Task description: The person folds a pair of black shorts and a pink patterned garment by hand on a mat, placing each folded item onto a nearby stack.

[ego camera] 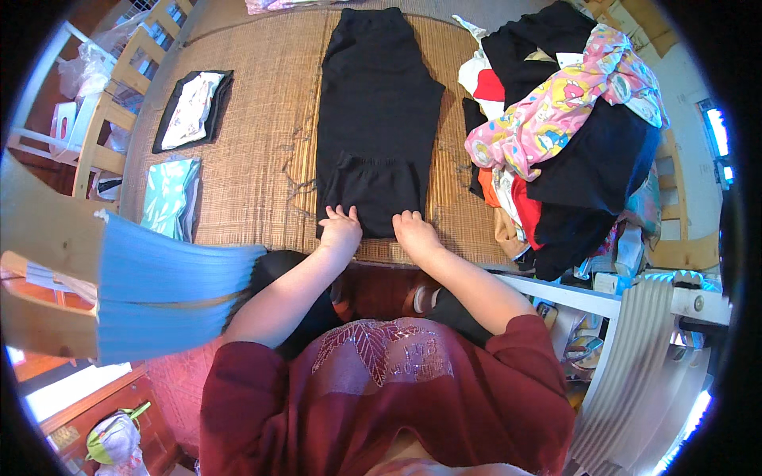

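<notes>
A pair of black trousers lies lengthwise on the woven mat, its waistband at the far end. At the near end the legs are turned back, so a folded part with a gathered cuff rests on top. My left hand lies on the left side of this fold, palm down with fingers spread. On its right side rests my right hand, fingers bent against the cloth at the near corner. The right thumb is hidden, so whether it pinches the fabric cannot be seen.
The woven mat covers a bed. At right is a heap of loose clothes. Folded black-and-white clothes and a folded turquoise garment lie at left. A blue-covered chair back stands near my left arm, a white frame near my right.
</notes>
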A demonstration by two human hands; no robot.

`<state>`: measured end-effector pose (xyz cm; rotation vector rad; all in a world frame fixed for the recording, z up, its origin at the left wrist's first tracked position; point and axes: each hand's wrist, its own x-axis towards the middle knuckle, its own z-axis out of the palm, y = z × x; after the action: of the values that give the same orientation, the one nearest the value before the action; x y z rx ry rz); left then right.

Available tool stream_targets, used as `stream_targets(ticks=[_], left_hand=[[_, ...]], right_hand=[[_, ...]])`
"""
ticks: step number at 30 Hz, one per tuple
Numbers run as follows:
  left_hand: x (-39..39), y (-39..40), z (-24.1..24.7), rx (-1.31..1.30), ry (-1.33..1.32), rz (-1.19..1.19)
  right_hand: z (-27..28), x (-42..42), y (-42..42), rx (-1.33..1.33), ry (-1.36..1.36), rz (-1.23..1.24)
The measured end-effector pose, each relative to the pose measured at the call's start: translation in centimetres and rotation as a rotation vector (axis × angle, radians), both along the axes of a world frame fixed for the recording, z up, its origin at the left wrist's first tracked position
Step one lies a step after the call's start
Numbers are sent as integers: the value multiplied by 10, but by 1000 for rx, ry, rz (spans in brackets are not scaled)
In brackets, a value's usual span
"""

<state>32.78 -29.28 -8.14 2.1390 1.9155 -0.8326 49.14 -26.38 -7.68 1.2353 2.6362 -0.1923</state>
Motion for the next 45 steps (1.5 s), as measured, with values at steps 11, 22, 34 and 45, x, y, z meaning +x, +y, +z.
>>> stream_targets(ticks=[11,22,34,45], left_hand=[[-15,-14,49,11,-211,-411],[-49,18,113,-499,-813,-90],[-92,113,-11,-46,-1659,1054],[-93,95,20,-306,-1639,1146]], right_hand=[[35,17,-9,-226,33,60],[79,62,35,-979,399,238],[-29,22,126,-881,1321,-1040],[-3,25,109,-1116,1119,-902]])
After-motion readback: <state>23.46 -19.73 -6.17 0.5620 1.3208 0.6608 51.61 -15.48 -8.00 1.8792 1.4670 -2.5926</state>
